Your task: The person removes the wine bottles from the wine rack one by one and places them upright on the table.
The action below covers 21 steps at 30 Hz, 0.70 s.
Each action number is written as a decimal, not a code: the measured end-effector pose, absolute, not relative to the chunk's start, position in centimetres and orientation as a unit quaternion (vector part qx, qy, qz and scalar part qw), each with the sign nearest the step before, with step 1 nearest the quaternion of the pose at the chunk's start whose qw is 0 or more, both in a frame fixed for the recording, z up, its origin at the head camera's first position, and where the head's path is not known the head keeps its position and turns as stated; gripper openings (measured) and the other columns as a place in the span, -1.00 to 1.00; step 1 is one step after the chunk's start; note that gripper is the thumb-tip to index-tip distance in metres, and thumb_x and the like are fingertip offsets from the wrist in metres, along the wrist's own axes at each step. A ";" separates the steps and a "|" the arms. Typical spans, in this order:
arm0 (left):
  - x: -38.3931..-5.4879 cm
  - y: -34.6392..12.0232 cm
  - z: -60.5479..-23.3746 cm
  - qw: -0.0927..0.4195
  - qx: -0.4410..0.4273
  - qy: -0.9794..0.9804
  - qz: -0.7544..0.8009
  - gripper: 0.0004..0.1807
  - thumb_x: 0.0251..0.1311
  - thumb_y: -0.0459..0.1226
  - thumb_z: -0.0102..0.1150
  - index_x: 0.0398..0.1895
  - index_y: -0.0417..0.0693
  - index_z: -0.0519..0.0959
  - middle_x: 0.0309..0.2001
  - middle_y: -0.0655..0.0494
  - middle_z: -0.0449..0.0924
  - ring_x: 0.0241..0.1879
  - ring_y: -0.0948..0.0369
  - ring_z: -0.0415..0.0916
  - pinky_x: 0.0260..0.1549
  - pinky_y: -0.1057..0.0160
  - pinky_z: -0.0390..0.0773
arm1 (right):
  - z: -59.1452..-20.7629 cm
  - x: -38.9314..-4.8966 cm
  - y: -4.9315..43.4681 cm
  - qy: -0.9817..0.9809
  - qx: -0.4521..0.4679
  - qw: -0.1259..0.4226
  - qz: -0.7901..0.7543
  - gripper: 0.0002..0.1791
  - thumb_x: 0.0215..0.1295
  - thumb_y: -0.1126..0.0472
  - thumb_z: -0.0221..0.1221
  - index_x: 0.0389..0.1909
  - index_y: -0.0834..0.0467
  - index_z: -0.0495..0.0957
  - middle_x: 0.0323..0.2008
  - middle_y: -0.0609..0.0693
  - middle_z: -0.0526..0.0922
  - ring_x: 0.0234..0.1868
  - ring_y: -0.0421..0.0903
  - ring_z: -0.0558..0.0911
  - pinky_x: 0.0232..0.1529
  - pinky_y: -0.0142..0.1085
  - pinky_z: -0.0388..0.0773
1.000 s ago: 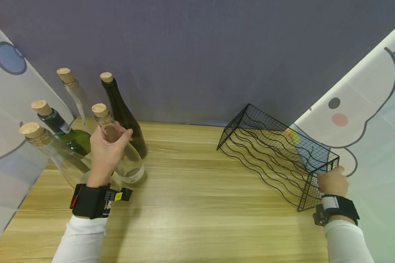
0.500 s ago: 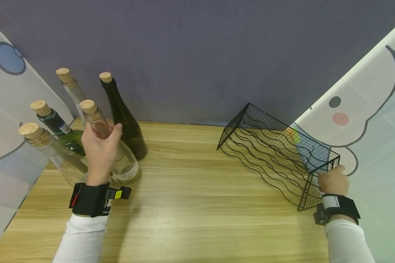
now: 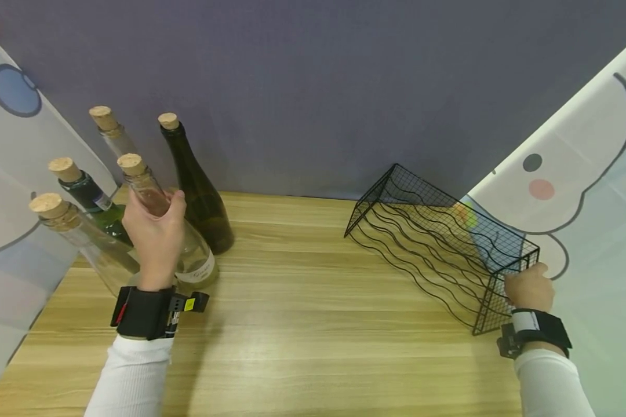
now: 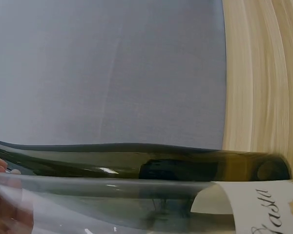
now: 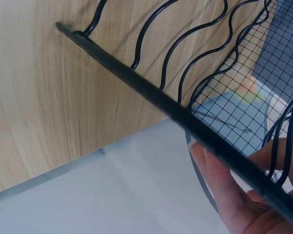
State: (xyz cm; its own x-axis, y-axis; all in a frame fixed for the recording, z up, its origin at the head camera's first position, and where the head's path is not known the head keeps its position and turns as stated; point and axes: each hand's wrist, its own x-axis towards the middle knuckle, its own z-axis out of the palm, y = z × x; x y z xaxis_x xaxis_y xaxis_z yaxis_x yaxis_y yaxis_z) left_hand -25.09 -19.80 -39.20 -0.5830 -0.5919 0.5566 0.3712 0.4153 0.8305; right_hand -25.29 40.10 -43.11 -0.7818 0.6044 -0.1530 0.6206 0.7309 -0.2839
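My left hand grips a clear, cork-stoppered glass bottle around its neck and shoulder. In the left wrist view its white label carries script lettering. Whether the base touches the table cannot be told. Right behind it stands a dark bottle with a cork. Toward the left are a green bottle and a large clear bottle, while another clear bottle is partly hidden at the back. My right hand holds the near right end of a black wire wine rack, fingers around its bars.
Bare wooden tabletop stretches between the bottles and the rack. A grey-blue fabric backdrop rises along the back. Printed sheets with cartoon figures flank both sides.
My left hand and the clear bottle in it have moved left and slightly back, closer to the other bottles. My right hand and the wine rack stay in place.
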 end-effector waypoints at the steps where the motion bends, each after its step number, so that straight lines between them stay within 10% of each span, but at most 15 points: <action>1: -25.0 -19.8 -39.1 0.454 0.082 -0.711 -0.531 -0.72 0.16 -0.44 0.17 -0.33 0.18 0.39 -0.51 0.44 0.37 -0.57 0.45 0.28 -0.46 0.41 0.23 | -43.1 -25.3 40.1 0.930 0.329 0.026 -0.164 -0.24 0.37 0.17 -0.11 0.28 0.64 -0.20 -0.09 0.81 0.32 -0.11 0.62 0.42 -0.28 0.23 0.51; 21: -25.8 -19.3 -38.5 0.499 0.164 -0.689 -0.500 -0.68 0.12 -0.43 0.17 -0.41 0.21 0.32 -0.57 0.45 0.27 -0.57 0.50 0.19 -0.40 0.45 0.18 | -43.3 -25.3 40.1 0.929 0.328 0.029 -0.169 -0.25 0.39 0.16 -0.11 0.28 0.64 -0.19 -0.09 0.82 0.32 -0.11 0.61 0.42 -0.30 0.22 0.52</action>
